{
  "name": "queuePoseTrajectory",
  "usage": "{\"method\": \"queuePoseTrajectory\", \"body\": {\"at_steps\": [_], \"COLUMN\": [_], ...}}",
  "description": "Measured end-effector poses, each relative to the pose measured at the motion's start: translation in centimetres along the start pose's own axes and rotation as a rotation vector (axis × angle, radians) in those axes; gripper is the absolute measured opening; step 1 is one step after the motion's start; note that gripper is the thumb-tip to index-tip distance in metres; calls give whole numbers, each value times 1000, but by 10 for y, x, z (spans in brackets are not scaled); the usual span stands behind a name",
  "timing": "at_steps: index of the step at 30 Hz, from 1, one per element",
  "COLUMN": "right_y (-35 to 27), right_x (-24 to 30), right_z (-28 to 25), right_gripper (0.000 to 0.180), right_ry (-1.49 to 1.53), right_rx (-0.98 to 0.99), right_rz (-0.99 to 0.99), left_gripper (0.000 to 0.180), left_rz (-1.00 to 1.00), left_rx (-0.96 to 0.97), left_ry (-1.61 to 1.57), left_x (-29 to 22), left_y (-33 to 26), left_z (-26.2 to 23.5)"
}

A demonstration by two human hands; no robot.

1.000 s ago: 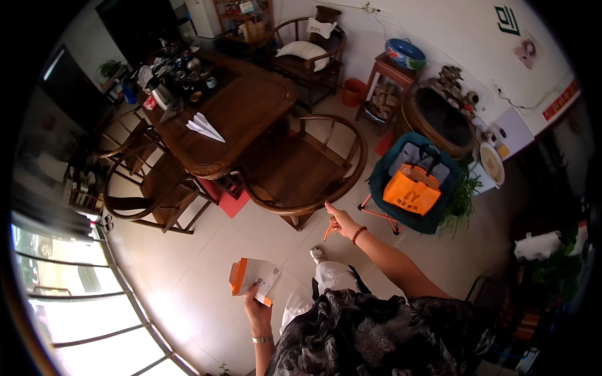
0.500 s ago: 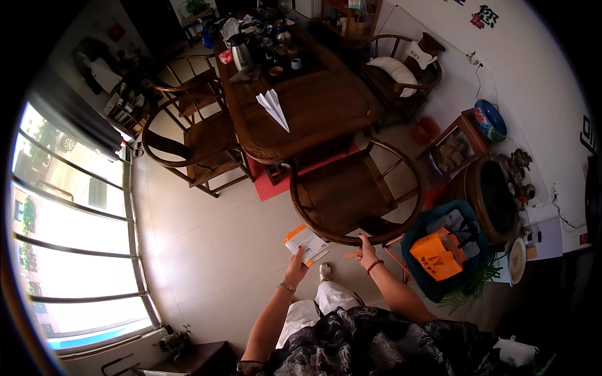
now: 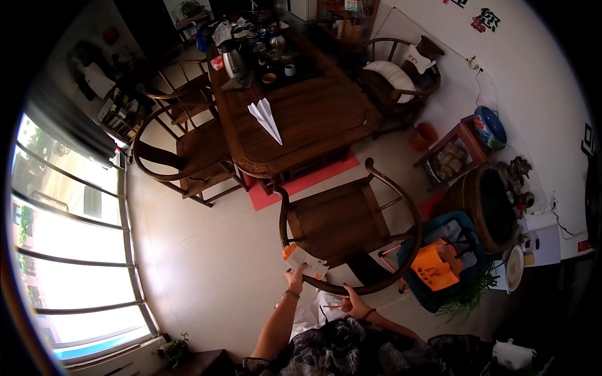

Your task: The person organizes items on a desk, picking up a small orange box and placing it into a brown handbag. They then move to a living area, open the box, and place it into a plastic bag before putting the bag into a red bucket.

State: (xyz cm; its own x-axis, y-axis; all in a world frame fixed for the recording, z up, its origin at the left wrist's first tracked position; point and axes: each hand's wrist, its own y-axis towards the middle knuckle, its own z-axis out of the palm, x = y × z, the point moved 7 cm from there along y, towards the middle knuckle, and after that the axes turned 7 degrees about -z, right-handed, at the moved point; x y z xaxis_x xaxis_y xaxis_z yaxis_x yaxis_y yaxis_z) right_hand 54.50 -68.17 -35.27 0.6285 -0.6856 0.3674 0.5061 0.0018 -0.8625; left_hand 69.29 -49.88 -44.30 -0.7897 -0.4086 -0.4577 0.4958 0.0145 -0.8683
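Observation:
My left hand (image 3: 294, 281) is closed on an orange and white booklet (image 3: 306, 259), held at the left arm of a dark wooden armchair (image 3: 338, 220). My right hand (image 3: 357, 306) grips the chair's curved back rail and also holds a thin orange stick (image 3: 332, 306), like a pencil or pen. The chair stands just in front of me, pulled away from the long wooden table (image 3: 313, 125). On the near end of that table lies a white folded paper plane (image 3: 266, 121).
A dark teal seat (image 3: 433, 294) bearing an orange bag (image 3: 435, 266) stands close on the right, beside a big brown pot (image 3: 480, 203). Another armchair (image 3: 200, 147) is at the table's left. A steel flask (image 3: 233, 61) and tea things stand farther back. Windows line the left.
The armchair has come back toward me, away from the table, with my right hand still on its rail. My left hand and the booklet are now at the chair's left arm.

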Motion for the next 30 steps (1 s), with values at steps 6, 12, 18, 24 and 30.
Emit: {"method": "queuePoseTrajectory", "body": {"at_steps": [6,12,18,24,30], "right_y": [-20,-23,-9,-7,3], "right_x": [60,197,173,102,34], "right_z": [-90,-197,-147,-48,27], "right_gripper": [71,34,31,37,36], "right_ry": [-111,-689,-734,-830,-659], "right_rx": [-346,-860,-728,-529,-437], "right_rz": [-104,-652,-602,-657,-697], "left_gripper": [37,43,26,30,32], "left_rz": [-137,-180,290,-34,50], "left_rx": [-64,-26,213,99,14], "left_ry": [-80,-126,271,-100,-20], "left_x": [12,12,-24,-78,-130], "left_y": [14,1,21,22,16], "left_z": [-13,28,-20,-129,-220]}}
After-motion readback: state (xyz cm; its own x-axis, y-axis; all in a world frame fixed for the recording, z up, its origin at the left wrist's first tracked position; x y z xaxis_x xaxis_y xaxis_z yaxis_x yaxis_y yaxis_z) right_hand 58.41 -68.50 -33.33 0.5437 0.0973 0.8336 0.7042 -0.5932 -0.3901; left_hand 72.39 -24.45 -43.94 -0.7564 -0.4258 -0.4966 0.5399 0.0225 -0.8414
